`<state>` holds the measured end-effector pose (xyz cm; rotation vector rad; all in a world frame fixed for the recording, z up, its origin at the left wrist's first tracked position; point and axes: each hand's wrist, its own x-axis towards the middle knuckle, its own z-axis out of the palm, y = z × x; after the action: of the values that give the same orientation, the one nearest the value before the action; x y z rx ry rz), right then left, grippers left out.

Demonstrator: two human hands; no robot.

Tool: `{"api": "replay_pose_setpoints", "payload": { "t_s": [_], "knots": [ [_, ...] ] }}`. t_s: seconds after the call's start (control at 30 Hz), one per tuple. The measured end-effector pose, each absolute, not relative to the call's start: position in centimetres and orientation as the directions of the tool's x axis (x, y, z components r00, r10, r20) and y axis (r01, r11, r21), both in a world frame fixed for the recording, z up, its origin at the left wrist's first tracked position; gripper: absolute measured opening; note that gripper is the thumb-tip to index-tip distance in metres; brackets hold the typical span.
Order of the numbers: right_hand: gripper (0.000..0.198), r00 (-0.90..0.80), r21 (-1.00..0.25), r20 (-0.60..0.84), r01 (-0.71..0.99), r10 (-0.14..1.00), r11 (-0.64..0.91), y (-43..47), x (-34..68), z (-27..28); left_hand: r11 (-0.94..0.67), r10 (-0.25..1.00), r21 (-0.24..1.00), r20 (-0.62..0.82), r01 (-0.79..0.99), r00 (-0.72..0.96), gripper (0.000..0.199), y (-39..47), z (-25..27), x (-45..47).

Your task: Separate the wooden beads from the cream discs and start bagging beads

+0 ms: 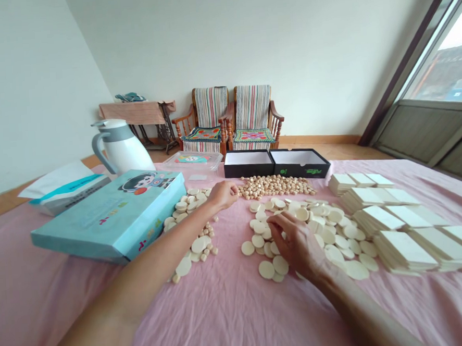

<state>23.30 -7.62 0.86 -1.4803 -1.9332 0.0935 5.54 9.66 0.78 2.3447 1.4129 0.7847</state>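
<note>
My left hand [224, 194] reaches across to the left end of a heap of small wooden cubes [279, 185]. Its fingers are closed, and whatever they may hold is hidden. My right hand [295, 239] is over the left part of a spread pile of pale round discs [336, 234], fingers curled down toward the thumb among them. I cannot make out what is between its fingertips. Under and beside my left forearm lies another mixed group of round discs [198, 244] and cubes [204, 254], partly covered by the arm.
Stacks of pale rectangular pieces [403, 246] stand at the right. A blue box [100, 217], a white packet [67, 188] and a thermos jug [123, 148] occupy the left. Behind are a clear plastic lid [199, 169] and black open trays [250, 172] on the pink cloth [231, 308].
</note>
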Motion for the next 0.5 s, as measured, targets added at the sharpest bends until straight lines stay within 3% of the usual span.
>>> {"api": "replay_pose_setpoints", "payload": {
  "t_s": [0.17,0.5],
  "knots": [
    [0.019,-0.1,-0.452,0.471,0.826,0.876,0.338,-7.5,23.4,0.8,-0.431,0.884,0.536,0.413,0.726,0.22,0.031,11.6,1.4,7.0],
    [0.016,-0.195,-0.409,0.511,0.801,0.837,0.436,-7.9,21.8,-0.2,-0.542,0.778,0.472,0.595,0.695,0.203,0.019,3.5,1.9,-2.7]
  ]
}}
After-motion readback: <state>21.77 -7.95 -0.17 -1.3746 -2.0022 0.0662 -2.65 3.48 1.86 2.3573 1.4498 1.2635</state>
